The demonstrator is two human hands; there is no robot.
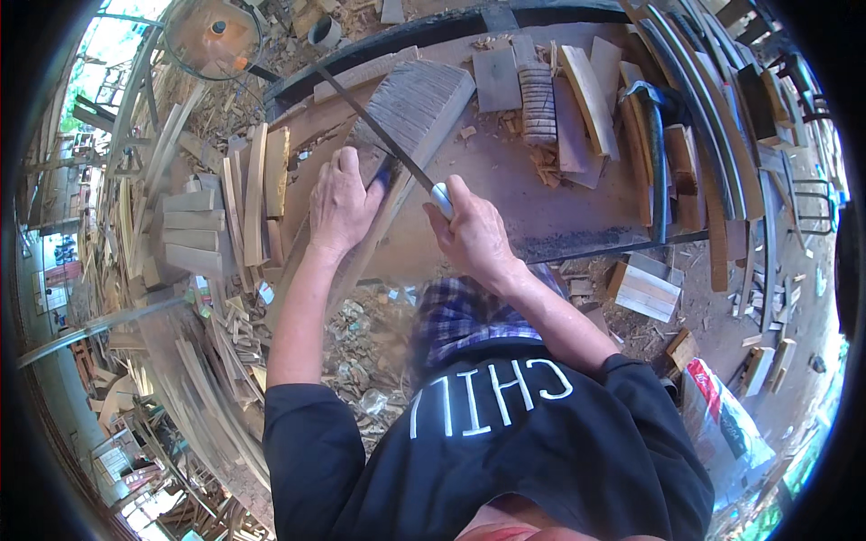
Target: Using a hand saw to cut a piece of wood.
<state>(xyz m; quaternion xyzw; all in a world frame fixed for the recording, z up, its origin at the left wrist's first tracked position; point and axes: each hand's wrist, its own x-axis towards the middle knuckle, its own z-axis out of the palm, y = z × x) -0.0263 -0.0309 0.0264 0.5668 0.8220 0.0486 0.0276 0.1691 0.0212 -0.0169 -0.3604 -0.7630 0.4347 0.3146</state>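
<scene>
A thick wooden board point(417, 95) lies slanted across the workbench, its far end marked with close wavy lines. My left hand point(345, 206) is closed over the board's left part, fingers together on top and thumb toward its right edge. A small dark-blue patch shows beside that thumb; I cannot make out what it is. My right hand point(471, 225) is wrapped round the pale handle of a long, narrow, dark-bladed tool point(372, 121). The blade runs up and left across the board, just beyond my left fingers. Whether it is a saw or a file cannot be told.
Wooden pieces point(586, 99) and a grooved block point(538, 101) lie on the bench's right half. Long curved strips point(722, 126) are stacked at the far right. Short boards point(194, 230) sit at left. An orange round fan-like object point(214, 41) stands beyond. Wood scraps cover the floor.
</scene>
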